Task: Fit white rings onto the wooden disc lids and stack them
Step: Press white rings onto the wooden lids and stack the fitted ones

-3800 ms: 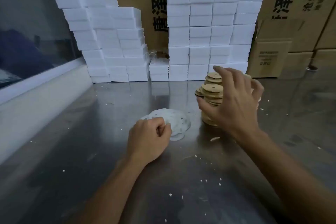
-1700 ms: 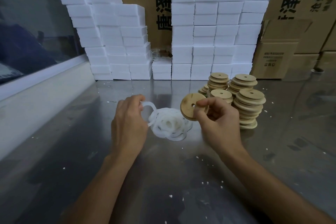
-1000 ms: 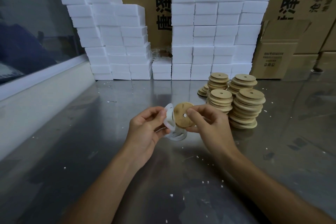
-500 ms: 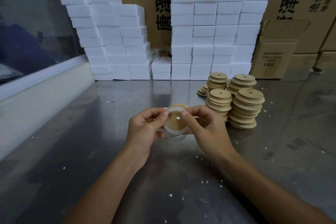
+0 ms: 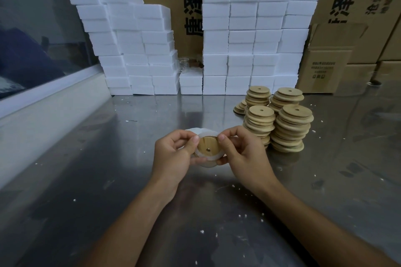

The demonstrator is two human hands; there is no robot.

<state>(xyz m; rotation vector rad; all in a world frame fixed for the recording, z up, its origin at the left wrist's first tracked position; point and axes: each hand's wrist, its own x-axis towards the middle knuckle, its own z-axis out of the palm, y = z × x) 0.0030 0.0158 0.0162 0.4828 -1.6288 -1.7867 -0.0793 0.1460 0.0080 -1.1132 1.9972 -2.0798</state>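
Both hands' grip [image 5: 208, 137] pinches ringed disc [image 5: 207, 147].

left hand [image 5: 173, 154]: pinching | right hand [image 5: 245, 154]: apparently pinching

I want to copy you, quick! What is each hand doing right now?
Left hand: closed, pinching the wooden disc lid and its white ring.
Right hand: closed, pinching the same lid and ring from the other side.
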